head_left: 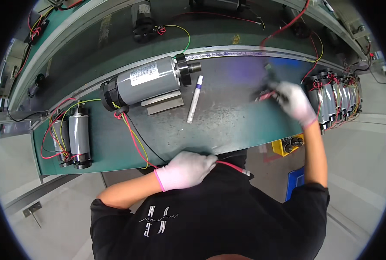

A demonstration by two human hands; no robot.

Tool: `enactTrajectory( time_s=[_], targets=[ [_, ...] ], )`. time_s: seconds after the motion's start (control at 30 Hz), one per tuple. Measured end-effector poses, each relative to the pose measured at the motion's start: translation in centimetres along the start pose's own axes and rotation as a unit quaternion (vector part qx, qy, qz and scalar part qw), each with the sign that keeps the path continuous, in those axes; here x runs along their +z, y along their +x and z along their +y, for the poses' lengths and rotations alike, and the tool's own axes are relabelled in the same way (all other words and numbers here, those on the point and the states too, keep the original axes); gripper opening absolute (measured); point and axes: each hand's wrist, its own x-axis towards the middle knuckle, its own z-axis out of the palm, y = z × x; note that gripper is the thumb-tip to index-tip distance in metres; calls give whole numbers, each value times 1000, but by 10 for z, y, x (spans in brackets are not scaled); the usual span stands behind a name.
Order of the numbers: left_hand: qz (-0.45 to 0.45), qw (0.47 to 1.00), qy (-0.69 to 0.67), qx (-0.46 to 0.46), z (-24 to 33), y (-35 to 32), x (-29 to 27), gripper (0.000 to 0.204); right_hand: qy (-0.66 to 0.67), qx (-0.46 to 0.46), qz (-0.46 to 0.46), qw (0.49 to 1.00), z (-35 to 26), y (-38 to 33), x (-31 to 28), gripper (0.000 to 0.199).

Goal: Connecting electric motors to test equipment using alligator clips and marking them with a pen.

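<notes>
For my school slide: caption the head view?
Gloved left hand pinches a red wire beside a grey motor.

Bench: a long green-topped workbench (227, 125) with a metal strip along its far edge, curving across the view.
Second surface: a darker green belt (115, 39) runs behind it, edged by a pale rail.
Floor: light grey and smooth (50, 216), seen below the bench on both sides.
Under the bench: a yellow bin (284, 145) and a blue box (296, 180) to the right.
Light: even and bright, with a soft sheen on the bench top.
</notes>
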Motion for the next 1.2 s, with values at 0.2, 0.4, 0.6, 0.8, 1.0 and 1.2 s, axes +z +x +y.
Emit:
enactTrajectory(
  time_s=[0.2,0.4,0.6,0.8,1.0,1.2],
  targets=[
    [521,810,229,137,-14,-19,-101,62,101,-237,160,953,-81,65,25,24],
    [342,885,245,-201,-15,8,-176,67,141,-225,255,930,-110,106,57,24],
    [389,859,290,-164,-22,17,-165,67,155,96,56,982,-132,99,103,43],
    [536,794,273,-92,-31,16,-148,69,173,1,100,980,-133,100,141,49],
    [530,767,361,-37,-37,14,-144,69,419,27,-40,907,-92,93,103,47],
    [464,819,335,-35,-36,5,-152,61,725,99,-14,681,-97,58,75,49]
  ],
)
